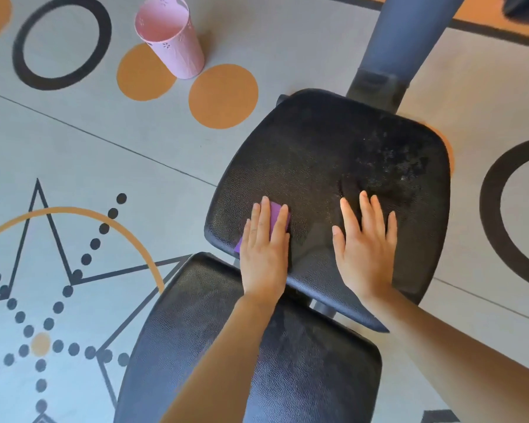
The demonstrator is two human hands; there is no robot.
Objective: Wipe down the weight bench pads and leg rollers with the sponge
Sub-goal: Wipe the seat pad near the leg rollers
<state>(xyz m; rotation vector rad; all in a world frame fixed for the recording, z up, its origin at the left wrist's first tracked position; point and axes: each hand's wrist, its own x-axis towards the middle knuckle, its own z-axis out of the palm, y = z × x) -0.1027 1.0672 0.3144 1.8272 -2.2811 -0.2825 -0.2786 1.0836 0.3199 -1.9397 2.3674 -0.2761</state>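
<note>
We press the purple sponge (276, 212) flat under our left hand (264, 248), fingers straight, on the near left of the seat pad (324, 154), while our right hand (365, 239) rests spread beside it. Pale specks remain on its far right, so we judge this pad partly wiped. The near pad (196, 346) and the leg rollers, out of view, look still to do.

Seat pad (333, 166) looks like black pebbled faux leather, slightly shiny (dusty whitish speckles on the far right side). Sponge (277, 213) is matt purple foam. Pink cup (171, 38) looks like perforated painted metal.
</note>
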